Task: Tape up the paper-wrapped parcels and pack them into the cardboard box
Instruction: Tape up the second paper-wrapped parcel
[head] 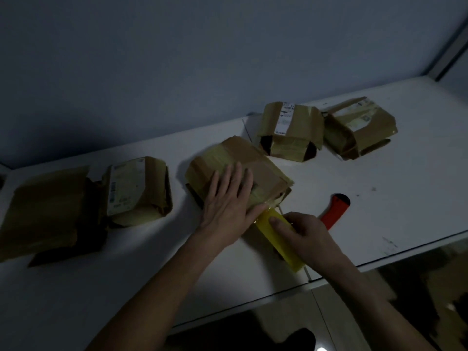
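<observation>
Flat and spread, the left hand point(229, 198) presses on the brown paper-wrapped parcel point(238, 171) at the middle of the white table point(379, 198). Just near of it, the right hand point(304, 234) curls round a yellow roll of tape point(276, 236), whose strip meets the parcel's near edge. An orange-red utility knife point(334, 211) lies to the right. Four more paper-wrapped parcels sit far right and left.

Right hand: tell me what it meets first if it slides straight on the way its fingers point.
Probably the left hand, pressing flat on the centre parcel. The right hand points up-left along the yellow tape it holds; depth is unclear.
</observation>
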